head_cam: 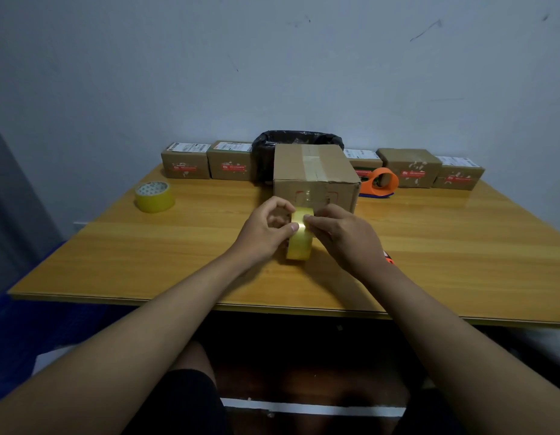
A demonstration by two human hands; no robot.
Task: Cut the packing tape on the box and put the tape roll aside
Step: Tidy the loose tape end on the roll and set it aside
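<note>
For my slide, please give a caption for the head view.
Both hands, left hand and right hand, hold a yellow tape roll before a taped cardboard box.

light: dim, bluish cast
glare: soft sheen on glossy yellow wooden table (460, 246)
edges: wide-angle bowing, slightly soft

On the table (429, 246), the box (314, 175) sits straight ahead of me, with the tape roll (300, 243) standing on edge just before it, between my left hand (263, 233) and right hand (344, 240). A second roll (154, 196) lies flat well to the left; a tape dispenser (382, 182) sits just right of the box. Behind the box is a bag-lined bin (296, 142), flanked by a row of small parcels (186, 161) along the table's far edge.
</note>
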